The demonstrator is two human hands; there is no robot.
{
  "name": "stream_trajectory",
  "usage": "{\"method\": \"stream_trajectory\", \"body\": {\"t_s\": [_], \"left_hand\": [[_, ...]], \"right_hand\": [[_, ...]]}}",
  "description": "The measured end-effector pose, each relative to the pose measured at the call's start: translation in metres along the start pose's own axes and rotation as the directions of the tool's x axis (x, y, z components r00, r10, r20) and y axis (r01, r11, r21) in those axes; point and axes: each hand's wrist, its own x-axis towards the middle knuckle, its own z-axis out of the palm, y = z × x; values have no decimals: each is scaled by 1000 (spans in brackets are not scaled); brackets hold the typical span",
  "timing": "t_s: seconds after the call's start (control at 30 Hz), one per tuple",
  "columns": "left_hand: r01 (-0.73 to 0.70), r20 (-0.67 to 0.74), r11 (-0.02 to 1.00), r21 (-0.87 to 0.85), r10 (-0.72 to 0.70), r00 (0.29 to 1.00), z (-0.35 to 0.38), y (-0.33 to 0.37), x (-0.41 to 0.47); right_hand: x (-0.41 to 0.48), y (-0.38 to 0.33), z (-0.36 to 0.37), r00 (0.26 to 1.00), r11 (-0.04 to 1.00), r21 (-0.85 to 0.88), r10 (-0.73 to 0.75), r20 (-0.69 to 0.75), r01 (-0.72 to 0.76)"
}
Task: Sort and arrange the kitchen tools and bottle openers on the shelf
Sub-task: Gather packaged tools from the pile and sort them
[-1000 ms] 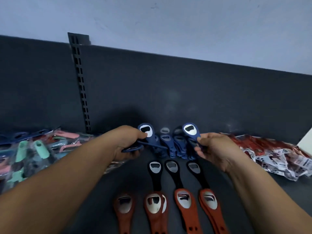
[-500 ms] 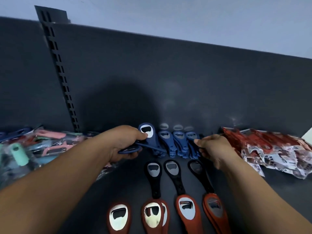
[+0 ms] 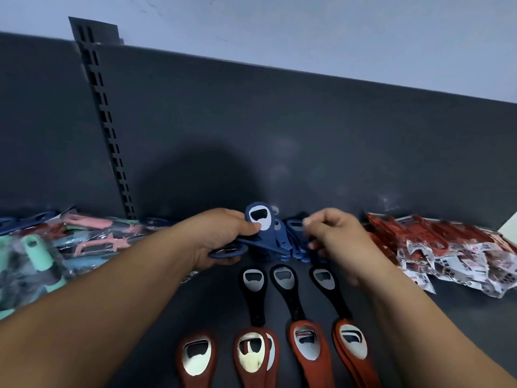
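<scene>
Mostly dark: shelf (image 3: 453, 303), slotted back panel (image 3: 307, 135), pale wall (image 3: 307, 23).
Left hand (image 3: 218, 236) grips blue bottle openers (image 3: 260, 222); right hand (image 3: 338, 236) curled, hold unclear (blurred).

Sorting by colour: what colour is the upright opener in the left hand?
Dark blue opener, silver metal insert; head view shows it best.

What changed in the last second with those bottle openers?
The right hand laid its raised opener down into the blue row. The left hand still grips its blue openers; the black openers and red openers lie as before.
</scene>
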Motion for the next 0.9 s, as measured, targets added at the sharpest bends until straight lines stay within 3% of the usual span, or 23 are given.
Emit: {"method": "stream_trajectory", "body": {"t_s": [0.07,0.13,0.3,0.4,0.5,0.7,0.8,0.9], "left_hand": [[-27,6,1000,-15,27,1000,6,2,-1],[-50,3,998,-30,50,999,10,3,-2],[-68,4,997,-47,68,998,13,2,-5],[-69,-30,997,-36,68,997,7,-2,-4],[-61,-56,998,-22,60,997,-1,-6,-3],[-48,-85,999,-22,46,995,-11,-10,-3],[-53,-89,998,-39,49,995,-13,-11,-4],[-61,-93,997,-46,56,994,-16,-12,-6]], "right_hand": [[-10,-10,14,983,996,79,21,183,-36],[-13,-11,22,972,993,99,41,231,-65],[-6,-8,17,961,965,167,160,227,-200],[9,-11,6,974,964,157,202,105,-216],[27,-12,-4,970,968,56,245,5,-245],[48,-6,3,956,946,-137,289,-46,-293],[53,-3,5,964,926,-269,254,-75,-265],[53,0,3,984,868,-468,114,-139,-167]]}}
